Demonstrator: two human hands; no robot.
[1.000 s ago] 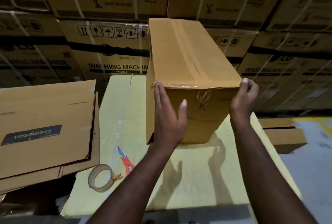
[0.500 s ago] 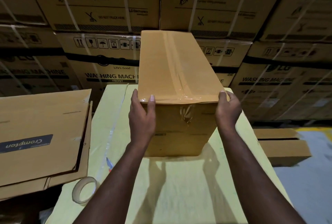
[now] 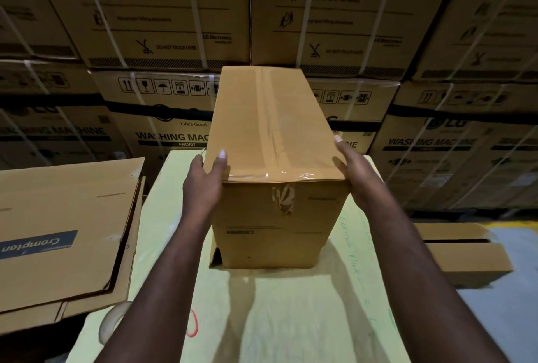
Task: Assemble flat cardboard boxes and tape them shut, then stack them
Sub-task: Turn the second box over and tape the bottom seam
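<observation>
Cardboard is clamped between both sets of fingers (image 3: pixel 220 160): left hand (image 3: pixel 203 188) and right hand (image 3: pixel 356 179) each hook a thumb over the near top edge of the taped box (image 3: pixel 273 118), which stands on the yellow worktop (image 3: pixel 291 319). Gripped only at this end, it could tip away or slip; its loose bottom flap (image 3: pixel 216 258) may snag. Flat Crompton cartons (image 3: pixel 64 231) crowd the left, washing-machine cartons (image 3: pixel 163 135) wall the back.
</observation>
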